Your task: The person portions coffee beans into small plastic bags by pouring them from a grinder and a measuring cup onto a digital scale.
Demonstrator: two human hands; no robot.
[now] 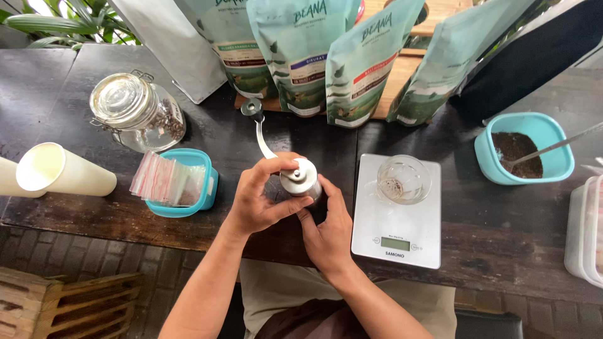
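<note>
I hold a silver hand coffee grinder (pixel 300 177) upright over the front of the dark wooden table (pixel 63 81). My left hand (pixel 259 202) grips its top, fingers curled over the lid. My right hand (pixel 328 231) wraps the grinder's body from the right and below, which hides most of the body. The grinder's crank arm reaches away from me to a dark knob (pixel 252 108). Just right of my hands a white kitchen scale (pixel 377 220) carries a small glass cup (pixel 403 180) with a few dark grounds in it.
A clip-top glass jar of coffee beans (pixel 135 113) stands at the left. A teal box of small plastic bags (pixel 176 182) and cream cups lying on their side (pixel 63 171) are nearby. A teal tub of grounds (pixel 553 125) with a spoon sits right. Coffee bags (pixel 301 50) line the back.
</note>
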